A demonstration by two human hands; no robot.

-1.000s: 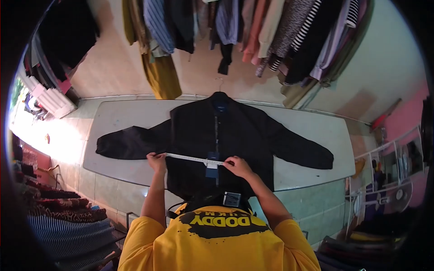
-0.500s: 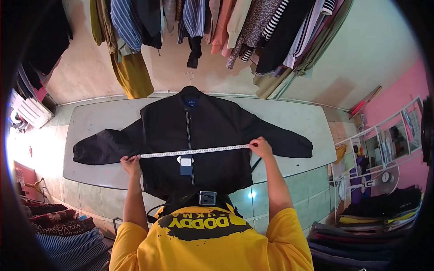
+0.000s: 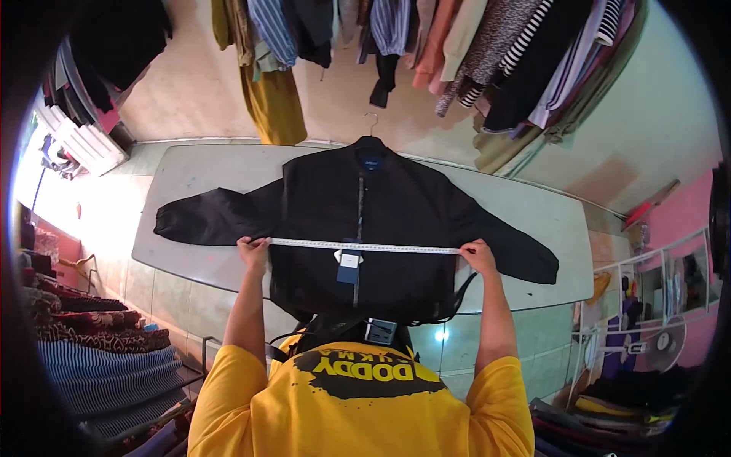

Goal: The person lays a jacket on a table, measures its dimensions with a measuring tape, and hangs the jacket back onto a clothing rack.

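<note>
A black jacket (image 3: 403, 206) on a hanger lies spread out, its sleeves stretched to both sides. Across its body runs a white measuring tape (image 3: 365, 246), pulled straight. My left hand (image 3: 253, 250) pinches one end of the tape at the jacket's left edge, near the sleeve. At the opposite edge, my right hand (image 3: 478, 256) pinches the tape between closed fingers. Just below the tape, a white and dark blue tag (image 3: 349, 266) lies on the jacket front.
The jacket lies on a pale table (image 3: 525, 206). Clothes (image 3: 487, 61) hang along the wall above. Folded striped fabric (image 3: 106, 373) is stacked at the lower left. On the right stand a white rack and a fan (image 3: 664, 341).
My right hand has moved from the jacket's middle to its right edge, and a longer stretch of tape now spans the body. The camera view has shifted between frames.
</note>
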